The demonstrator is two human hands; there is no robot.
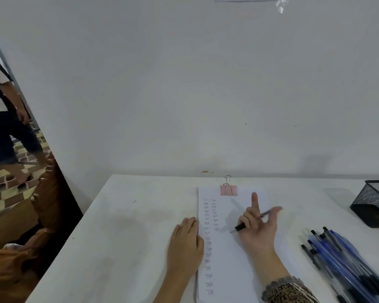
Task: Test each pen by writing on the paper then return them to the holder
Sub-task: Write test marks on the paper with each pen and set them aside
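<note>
Two curled fingers (245, 218) of the right hand (258, 234) grip a pen (241, 226) over the paper (232, 270). The left hand (185, 241) lies flat on its left edge. Two columns of "Test" are written, but the pile of pens (341, 254) on the tabletop (123, 237) at near right likely awaits the far-right holder (376, 202).

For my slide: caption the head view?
Right hand holds a pen over the paper; left hand rests at its edge.
</note>
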